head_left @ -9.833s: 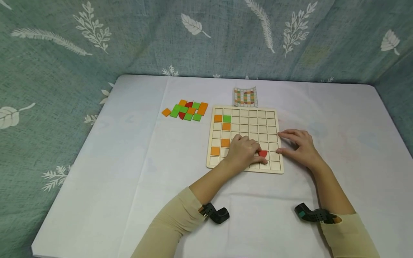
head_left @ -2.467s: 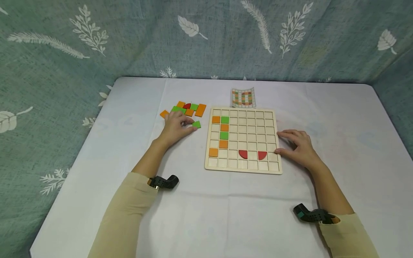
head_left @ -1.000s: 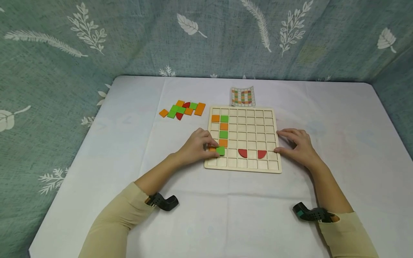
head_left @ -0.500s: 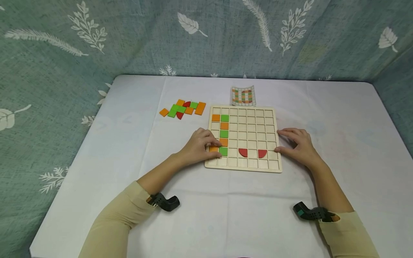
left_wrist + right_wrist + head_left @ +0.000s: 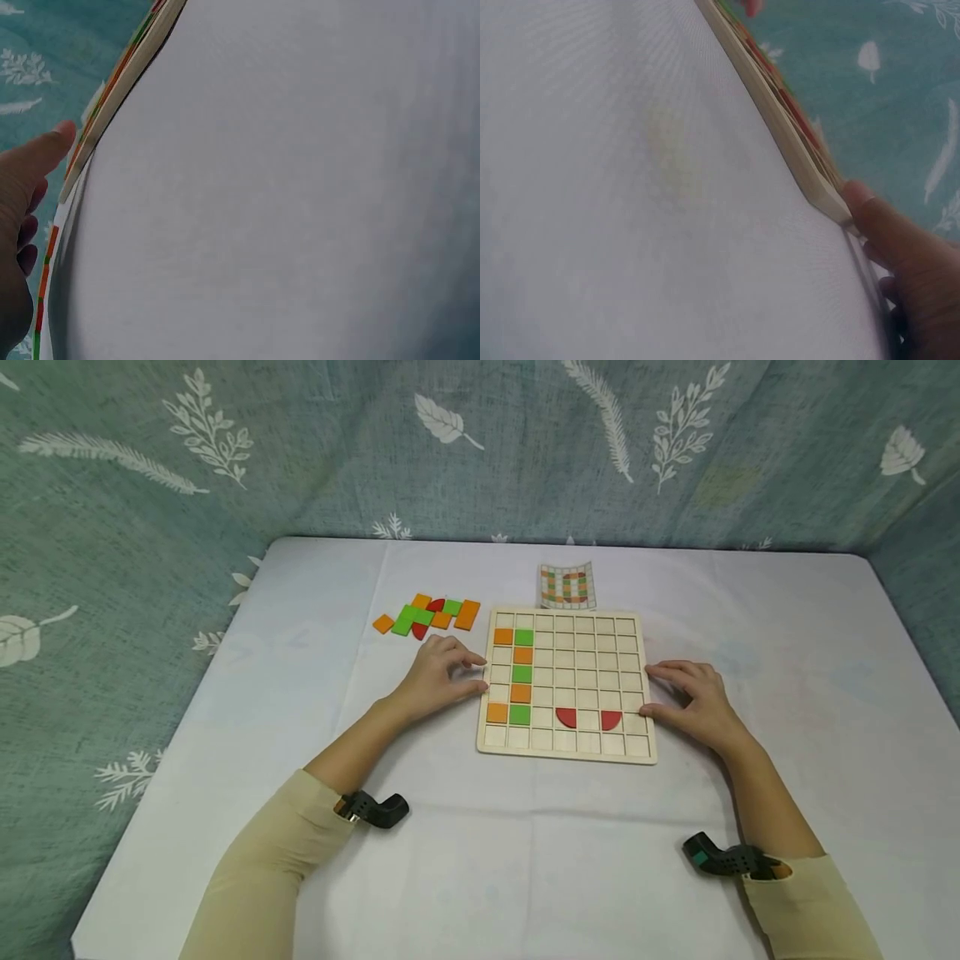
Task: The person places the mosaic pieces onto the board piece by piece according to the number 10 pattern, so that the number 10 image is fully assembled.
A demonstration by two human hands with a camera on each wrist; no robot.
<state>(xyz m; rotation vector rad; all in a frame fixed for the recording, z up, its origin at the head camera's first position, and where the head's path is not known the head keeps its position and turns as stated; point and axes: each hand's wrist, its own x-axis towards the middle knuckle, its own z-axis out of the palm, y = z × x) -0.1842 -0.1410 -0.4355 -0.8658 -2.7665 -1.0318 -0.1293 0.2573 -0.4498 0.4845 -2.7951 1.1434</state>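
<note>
A wooden grid board (image 5: pixel 588 743) lies flat on the table in the head view. Its two left columns hold orange square tiles and green square tiles, among them a green tile (image 5: pixel 520 715) low in the second column. Two red quarter-circle tiles, one left (image 5: pixel 567 718) and one right (image 5: pixel 611 721), sit in the same low row. My left hand (image 5: pixel 437 678) is at the board's left edge, thumb and fingers apart, with nothing held. Relaxed and holding nothing, my right hand (image 5: pixel 693 702) rests its thumb and fingertips against the right edge. Both wrist views show the board edge-on.
Loose orange, green and red tiles (image 5: pixel 423 617) lie in a cluster left of the board. Behind the board's back edge is a small printed pattern card (image 5: pixel 566 587). A patterned teal curtain (image 5: pixel 480 460) hangs behind the white-covered table (image 5: pixel 465 877).
My left hand carried a green tile from the cluster, set it low in the second column, then let go and moved up and left. Earlier, another green tile joined that column. My right hand stayed put.
</note>
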